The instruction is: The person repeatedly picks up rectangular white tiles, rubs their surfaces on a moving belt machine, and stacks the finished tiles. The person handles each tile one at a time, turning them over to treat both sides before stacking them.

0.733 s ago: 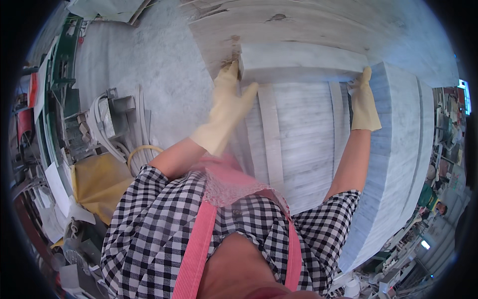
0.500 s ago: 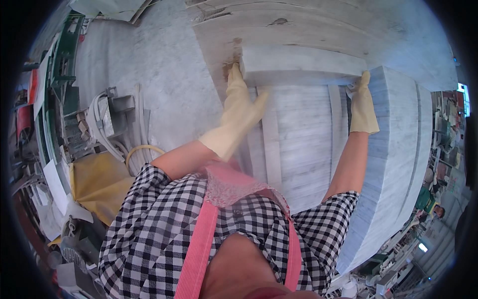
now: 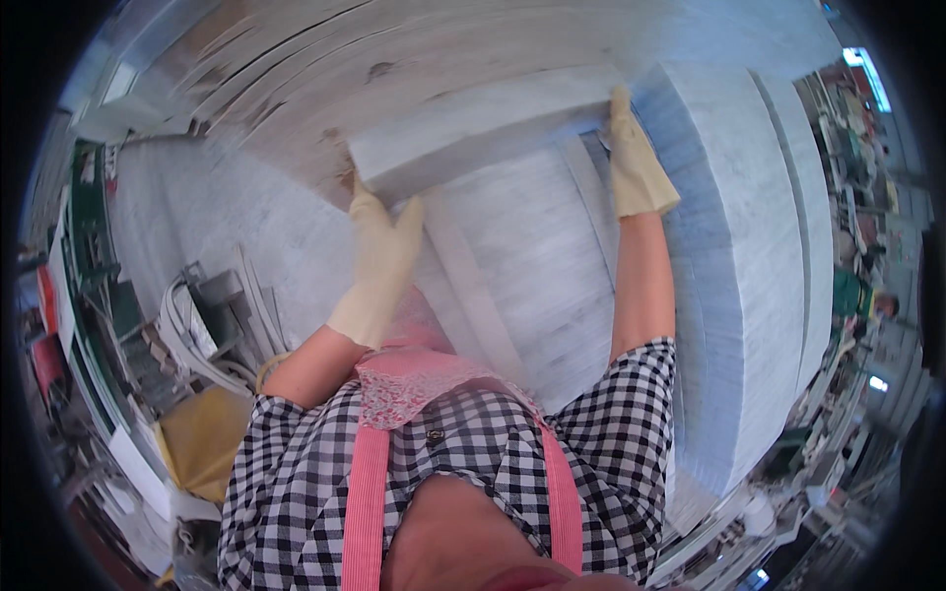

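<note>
We hold a long pale stone slab (image 3: 483, 138) by its two ends, far from the body, so that its weight is shared between both arms. Our left hand (image 3: 379, 261), in a cream rubber glove, grips the left end from below, the fingers closed around the corner. Our right hand (image 3: 636, 163), gloved the same way, clasps the right end, pressed against the edge. The slab lies across a stack of grey-white slabs (image 3: 532, 276) in front of us, and a taller stack (image 3: 749, 246) stands just beside it on the right. On the left, lower down, we see a yellow sack (image 3: 202, 438) near some machine parts.
</note>
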`<state>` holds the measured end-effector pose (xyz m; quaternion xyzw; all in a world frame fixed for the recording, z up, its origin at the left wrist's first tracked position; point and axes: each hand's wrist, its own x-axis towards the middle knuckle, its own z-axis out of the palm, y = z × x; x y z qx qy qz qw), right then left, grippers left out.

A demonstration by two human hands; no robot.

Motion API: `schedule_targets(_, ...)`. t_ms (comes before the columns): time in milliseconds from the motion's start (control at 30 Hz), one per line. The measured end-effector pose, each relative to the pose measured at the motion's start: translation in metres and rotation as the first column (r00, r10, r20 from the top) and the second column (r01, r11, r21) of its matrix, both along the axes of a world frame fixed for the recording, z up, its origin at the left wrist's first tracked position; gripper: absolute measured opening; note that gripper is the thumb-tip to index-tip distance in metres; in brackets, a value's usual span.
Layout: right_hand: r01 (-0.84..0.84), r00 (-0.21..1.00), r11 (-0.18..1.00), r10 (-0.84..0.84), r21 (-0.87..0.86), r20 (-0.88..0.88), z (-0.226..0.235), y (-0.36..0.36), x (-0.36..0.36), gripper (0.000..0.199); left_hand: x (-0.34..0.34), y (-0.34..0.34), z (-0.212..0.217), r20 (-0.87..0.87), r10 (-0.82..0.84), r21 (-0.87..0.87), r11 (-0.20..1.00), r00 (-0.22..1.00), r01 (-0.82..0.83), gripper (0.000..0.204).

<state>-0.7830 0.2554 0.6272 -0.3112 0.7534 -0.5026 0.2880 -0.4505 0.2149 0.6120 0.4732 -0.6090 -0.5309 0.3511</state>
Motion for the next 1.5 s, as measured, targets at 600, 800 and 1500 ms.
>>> schedule_targets(600, -0.394, 0.918, 0.893, 0.373, -0.218, -0.132, 0.044, 0.136, 0.058, 0.048, 0.004, -0.018, 0.018, -0.123, -0.370, -0.216, 0.916, 0.921, 0.339, 0.037)
schedule_targets(800, 0.077, 0.997, 0.948, -0.068, -0.309, 0.040, 0.035, 0.258, 0.212, 0.041, -0.084, 0.014, 0.005, -0.007, -0.929, -0.197, 0.365, 0.371, 0.910, 0.038)
schedule_targets(1500, 0.891, 0.432, 0.328, -0.823, -0.313, 0.369, 0.027, 0.450, 0.483, 0.032, 0.002, 0.401, 0.081, -0.072, -0.136, -0.165, -0.975, -0.988, 0.146, 0.046)
